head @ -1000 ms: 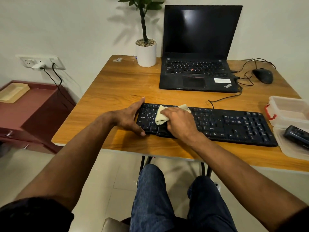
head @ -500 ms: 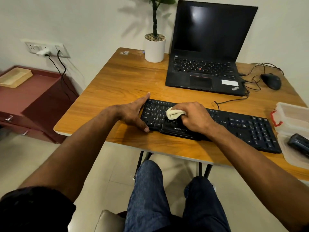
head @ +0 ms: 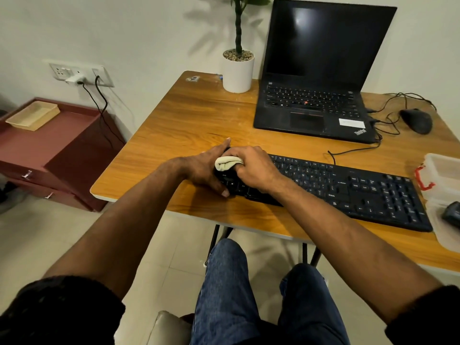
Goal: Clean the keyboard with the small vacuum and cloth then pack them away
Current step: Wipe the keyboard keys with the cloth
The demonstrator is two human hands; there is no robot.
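1. Closest to us, our right hand (head: pixel 254 168) has its fingers curled round the balled-up cream cloth (head: pixel 227 162) and presses it onto the left end of the black keyboard (head: pixel 348 190), which lies across the middle of the wooden desk (head: pixel 189 125).
2. Right beside it at about 9 o'clock, our left hand (head: pixel 204 168) grips that same end of the keyboard, thumb along the far edge and fingers wrapped round the near corner.
3. Over at 3 o'clock of the keyboard, a clear plastic container (head: pixel 445 170) with a red clasp sits at the desk edge. Just nearer to us there's a dark gadget (head: pixel 451 211) lying in another clear tray, probably the small vacuum, but it's cut off so we can't really tell.
4. Further back around 1 o'clock sits the open laptop (head: pixel 313 105), screen dark, with a black mouse (head: pixel 417 120) and tangled cables to its right.
5. Farthest, at 12 o'clock, a white plant pot (head: pixel 237 73) stands against the wall.
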